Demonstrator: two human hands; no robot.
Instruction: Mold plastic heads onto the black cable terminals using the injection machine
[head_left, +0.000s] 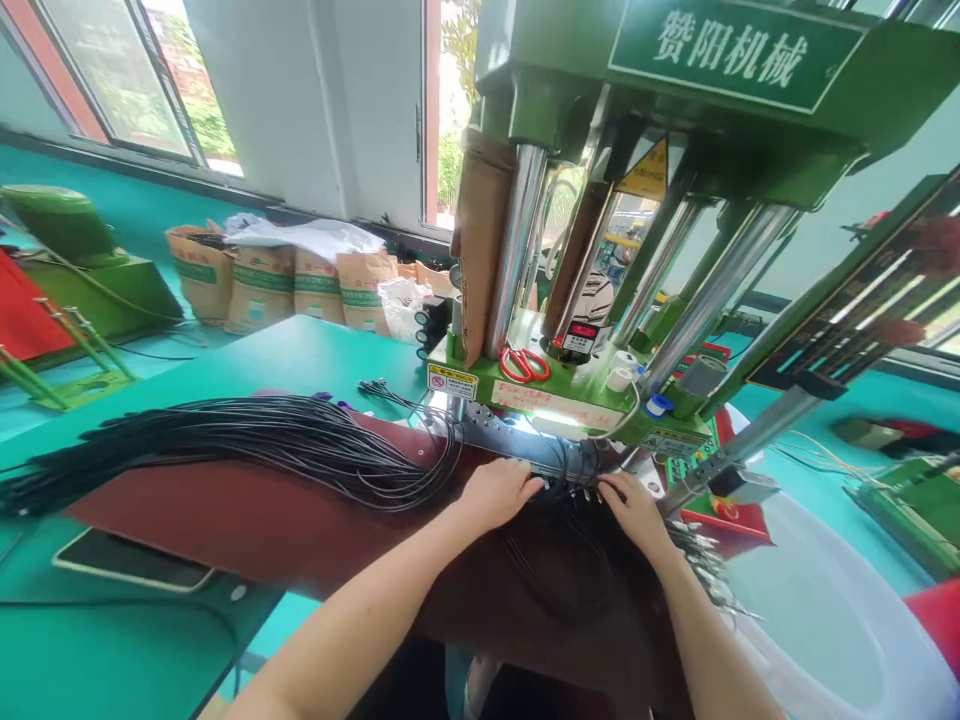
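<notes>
My left hand (499, 490) and my right hand (634, 505) rest side by side at the front edge of a metal mould plate (510, 435) under a green moulding machine (675, 120). Both hands' fingers are curled onto thin black cables (566, 485) whose ends lie in the mould. A large bundle of black cables (247, 445) fans out to the left over a dark red mat (225, 510). A loop of cable hangs down between my forearms.
Red-handled scissors (523, 365) and small tape rolls (621, 370) lie on the machine's base. A phone (127, 560) lies on the green table at the left. Brown paper sacks (262, 285) stand by the far wall. A white tub (832, 610) is at the right.
</notes>
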